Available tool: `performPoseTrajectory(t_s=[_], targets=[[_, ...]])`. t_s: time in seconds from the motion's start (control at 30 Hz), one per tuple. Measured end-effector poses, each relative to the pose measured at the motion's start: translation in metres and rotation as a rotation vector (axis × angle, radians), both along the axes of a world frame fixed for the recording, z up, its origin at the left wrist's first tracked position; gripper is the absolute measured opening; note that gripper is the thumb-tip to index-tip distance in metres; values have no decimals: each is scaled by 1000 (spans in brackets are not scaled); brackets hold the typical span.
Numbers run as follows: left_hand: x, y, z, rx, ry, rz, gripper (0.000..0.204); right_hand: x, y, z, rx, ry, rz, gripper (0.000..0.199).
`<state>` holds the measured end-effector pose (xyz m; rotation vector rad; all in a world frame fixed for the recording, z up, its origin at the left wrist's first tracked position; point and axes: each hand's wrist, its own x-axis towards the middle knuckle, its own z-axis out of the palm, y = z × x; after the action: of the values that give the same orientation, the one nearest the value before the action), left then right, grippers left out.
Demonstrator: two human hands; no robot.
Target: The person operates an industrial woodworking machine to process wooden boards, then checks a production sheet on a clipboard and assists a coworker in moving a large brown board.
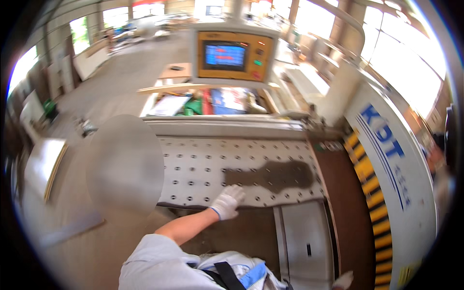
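White fabric gloves cover both hands; the left hand point(228, 203) reaches forward to the front edge of a perforated worktable point(183, 164), its fingers loosely extended over the pale, hole-dotted top, with nothing visible in them. Whether the fingertips press on the surface cannot be told. The worktable lies straight ahead of the person, and an irregular dark brown patch point(285, 175) spreads across its right half, just beyond those fingers. The right hand point(344, 280) shows only partly at the lower edge, near a long brown strip point(349, 212); the state of its fingers cannot be made out. Right of that strip stand a yellow-and-black striped band point(371, 186) and a white machine housing point(411, 179). Behind the worktable, an orange-faced control panel point(254, 58) with a lit blue screen point(224, 55) stands above a tray of papers point(169, 105) and coloured packets point(229, 100).
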<state>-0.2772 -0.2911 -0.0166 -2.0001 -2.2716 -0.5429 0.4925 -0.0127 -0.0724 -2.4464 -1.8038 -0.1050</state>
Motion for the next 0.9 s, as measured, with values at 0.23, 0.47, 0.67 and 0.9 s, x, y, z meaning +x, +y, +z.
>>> performPoseTrajectory(t_s=[0.23,0.47,0.67,0.9], targets=[[-8,-11,-11,-93,26,44,96,-33,-55,11,-23,-364,-18,12],[2,14,-4,-59,44,-53,95,-55,-113,11,-3,-350,-74,16],[16,53,-15,-26,62,-155,88,-80,-135,28,61,-422,-13,33],[58,104,-6,-48,-76,-221,84,-79,-138,28,-46,-357,-42,55]])
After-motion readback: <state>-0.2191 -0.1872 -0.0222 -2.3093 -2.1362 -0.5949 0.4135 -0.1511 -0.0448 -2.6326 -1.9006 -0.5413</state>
